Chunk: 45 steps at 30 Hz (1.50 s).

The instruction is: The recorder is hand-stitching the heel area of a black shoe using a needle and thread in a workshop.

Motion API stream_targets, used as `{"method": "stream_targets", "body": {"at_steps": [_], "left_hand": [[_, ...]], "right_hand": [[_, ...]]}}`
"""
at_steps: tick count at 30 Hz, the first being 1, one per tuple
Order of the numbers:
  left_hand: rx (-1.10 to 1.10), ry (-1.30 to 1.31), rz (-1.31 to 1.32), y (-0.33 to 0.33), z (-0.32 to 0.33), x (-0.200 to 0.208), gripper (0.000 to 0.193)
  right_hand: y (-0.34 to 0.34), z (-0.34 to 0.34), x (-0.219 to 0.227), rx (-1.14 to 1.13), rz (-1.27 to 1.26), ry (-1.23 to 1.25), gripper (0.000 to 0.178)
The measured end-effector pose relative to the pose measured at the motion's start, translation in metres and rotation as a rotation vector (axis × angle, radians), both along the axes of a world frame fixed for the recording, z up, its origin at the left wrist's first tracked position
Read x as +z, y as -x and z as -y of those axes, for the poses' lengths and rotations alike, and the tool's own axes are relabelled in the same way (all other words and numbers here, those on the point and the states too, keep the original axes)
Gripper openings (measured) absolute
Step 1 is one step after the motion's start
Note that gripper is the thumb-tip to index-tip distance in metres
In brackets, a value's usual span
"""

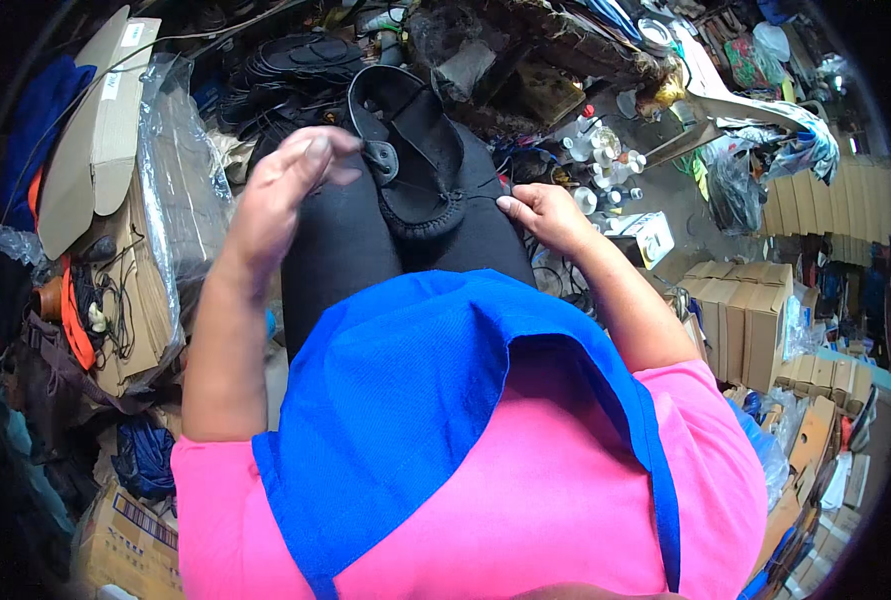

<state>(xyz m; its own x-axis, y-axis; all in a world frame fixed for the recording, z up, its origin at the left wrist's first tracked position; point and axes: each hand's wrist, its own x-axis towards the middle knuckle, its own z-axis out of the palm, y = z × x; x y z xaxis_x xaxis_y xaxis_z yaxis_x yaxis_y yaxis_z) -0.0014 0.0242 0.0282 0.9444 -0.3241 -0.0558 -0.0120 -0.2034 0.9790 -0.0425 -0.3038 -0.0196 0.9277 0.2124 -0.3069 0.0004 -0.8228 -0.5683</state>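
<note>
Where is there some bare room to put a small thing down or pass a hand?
The left trouser leg is free between shoe, left hand and apron. A small floor patch shows between white box and grey bag. Crowded: around the bottles beyond the right hand, and the cardboard at left.

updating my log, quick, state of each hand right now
Left hand: blurred, near the black shoe upper; open or closed cannot be told.
Right hand: closed in a pinch; anything held is indistinct.

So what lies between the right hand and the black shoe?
In the head view, the black-clad right thigh lies between the right hand and black shoe, with what looks like thin thread across it.
</note>
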Motion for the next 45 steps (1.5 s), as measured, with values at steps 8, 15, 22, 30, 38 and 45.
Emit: {"method": "stream_targets", "body": {"at_steps": [8, 15, 22, 30, 38, 45], "left_hand": [[0.279, 0.977, -0.664, -0.026, -0.015, -0.034, 0.047], [0.271, 0.282, -0.319, -0.039, -0.077, -0.044, 0.039], [0.153, -0.482, 0.021, -0.096, -0.046, -0.068, 0.038], [-0.148, -1.020, -0.069, -0.118, 0.032, -0.065, 0.053], [-0.140, -0.422, -0.148, -0.133, -0.002, -0.118, 0.033], [-0.135, -0.994, -0.056, -0.123, 0.029, -0.071, 0.042]], "right_hand": [[0.029, 0.039, -0.022, 0.189, 0.272, 0.234, 0.042], [0.021, 0.056, -0.007, -0.747, -0.407, -1.072, 0.050], [-0.049, -0.020, 0.045, 0.188, 0.316, -0.176, 0.054], [-0.072, -0.081, 0.063, 0.364, 0.002, 0.273, 0.053], [-0.055, -0.085, 0.052, 0.309, 0.075, 0.204, 0.035], [-0.029, -0.071, 0.048, 0.131, 0.182, 0.302, 0.028]]}}
